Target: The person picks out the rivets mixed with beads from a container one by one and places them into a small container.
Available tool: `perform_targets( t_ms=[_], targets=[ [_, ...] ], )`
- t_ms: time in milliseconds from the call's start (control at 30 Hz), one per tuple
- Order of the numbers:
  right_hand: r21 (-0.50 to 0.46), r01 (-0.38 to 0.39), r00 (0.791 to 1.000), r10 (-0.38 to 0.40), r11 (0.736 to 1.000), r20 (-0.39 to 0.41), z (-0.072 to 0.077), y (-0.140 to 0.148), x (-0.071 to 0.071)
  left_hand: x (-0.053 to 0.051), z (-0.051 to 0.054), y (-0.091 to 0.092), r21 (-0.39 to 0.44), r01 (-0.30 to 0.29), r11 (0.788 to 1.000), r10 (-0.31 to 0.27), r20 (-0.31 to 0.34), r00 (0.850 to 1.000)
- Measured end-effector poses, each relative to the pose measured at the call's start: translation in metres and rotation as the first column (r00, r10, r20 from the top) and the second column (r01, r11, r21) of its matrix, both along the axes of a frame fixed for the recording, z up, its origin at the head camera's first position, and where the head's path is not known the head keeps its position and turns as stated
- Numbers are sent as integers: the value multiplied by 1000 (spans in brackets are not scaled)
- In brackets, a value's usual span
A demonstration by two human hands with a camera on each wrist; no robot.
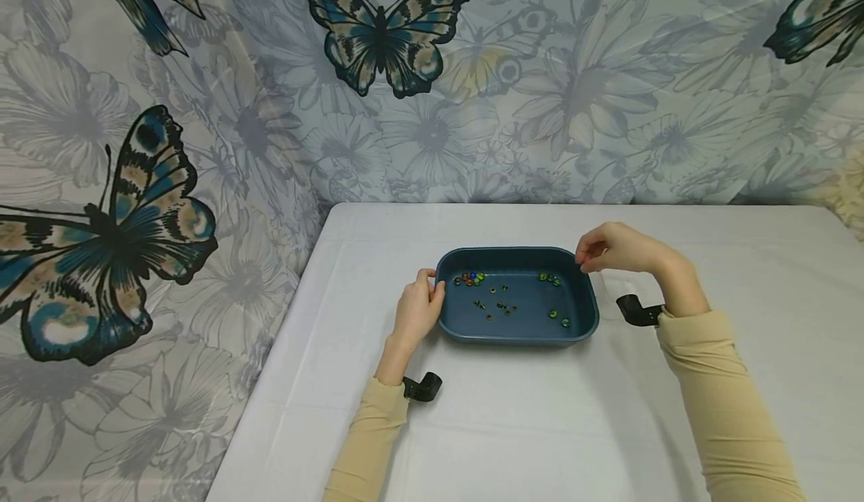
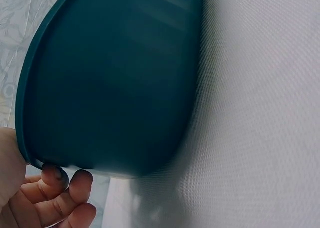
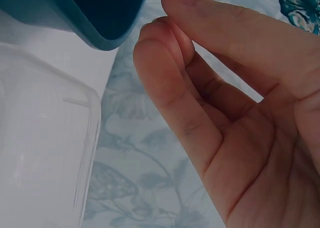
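Observation:
A dark blue rectangular tray (image 1: 513,329) stands on the white-covered table, holding round glassy beads (image 1: 469,278), mostly green with a few red and blue. Small brassy bits (image 1: 502,306) are scattered over its middle. At the tray's left end my left hand (image 1: 420,307) grips the rim; the left wrist view shows its bent fingertips (image 2: 80,185) against the outer wall. My right hand (image 1: 624,249) holds the rim at the far right corner between thumb and fingers. The right wrist view cuts off that contact and shows its curled lower fingers (image 3: 160,68) apart from the tray.
A clear plastic container (image 3: 45,138) lies beside the tray's right end, its outline faint against the white tablecloth (image 1: 513,427). A butterfly-patterned fabric backdrop (image 1: 432,134) rises behind and left of the table. Black wrist cameras (image 1: 423,387) sit on both wrists.

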State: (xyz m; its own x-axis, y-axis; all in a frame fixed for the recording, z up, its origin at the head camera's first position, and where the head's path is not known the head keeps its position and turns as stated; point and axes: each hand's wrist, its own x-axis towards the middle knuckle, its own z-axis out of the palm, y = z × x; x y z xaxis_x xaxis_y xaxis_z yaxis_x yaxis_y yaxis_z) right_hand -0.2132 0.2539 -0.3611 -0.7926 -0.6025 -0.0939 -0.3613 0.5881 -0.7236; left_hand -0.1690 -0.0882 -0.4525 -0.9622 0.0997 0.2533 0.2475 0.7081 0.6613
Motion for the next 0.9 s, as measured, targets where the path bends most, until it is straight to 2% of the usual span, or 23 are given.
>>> perform_targets(
  t_ms=[267, 900],
  targets=[
    [76, 35, 999, -38, 996, 30, 2, -9, -1, -1, -1, -1, 1, 8, 1000, -8, 1, 1000],
    [89, -33, 999, 30, 996, 37, -2, -30, -6, -1, -1, -1, -12, 6, 1000, -5, 40, 999]
  ],
)
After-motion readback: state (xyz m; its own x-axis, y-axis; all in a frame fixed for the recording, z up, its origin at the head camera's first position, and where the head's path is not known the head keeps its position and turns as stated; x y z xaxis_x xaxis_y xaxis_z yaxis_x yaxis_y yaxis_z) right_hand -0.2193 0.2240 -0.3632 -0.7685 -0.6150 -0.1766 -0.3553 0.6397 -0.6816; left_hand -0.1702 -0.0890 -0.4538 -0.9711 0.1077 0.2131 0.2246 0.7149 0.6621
